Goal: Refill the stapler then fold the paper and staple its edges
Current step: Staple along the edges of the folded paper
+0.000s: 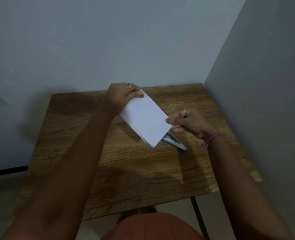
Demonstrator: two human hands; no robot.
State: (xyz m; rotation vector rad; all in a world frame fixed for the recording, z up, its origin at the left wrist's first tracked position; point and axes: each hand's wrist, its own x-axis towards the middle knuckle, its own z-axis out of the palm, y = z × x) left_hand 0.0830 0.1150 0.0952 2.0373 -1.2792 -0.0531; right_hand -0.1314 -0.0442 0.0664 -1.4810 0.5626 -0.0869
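A folded white paper (146, 117) is held tilted in the air above the wooden table (126, 161). My left hand (122, 95) pinches its far top corner between thumb and fingers. My right hand (190, 122) pinches its right edge with the thumb on top. Under the paper's lower corner a silver and blue stapler (175, 142) lies on the table, its front part hidden by the paper.
The table stands in a corner, with a pale wall (108, 40) behind it and another wall (264, 84) on the right. A dark table leg (199, 217) shows below the near edge. My lap in orange cloth (150, 227) is at the bottom.
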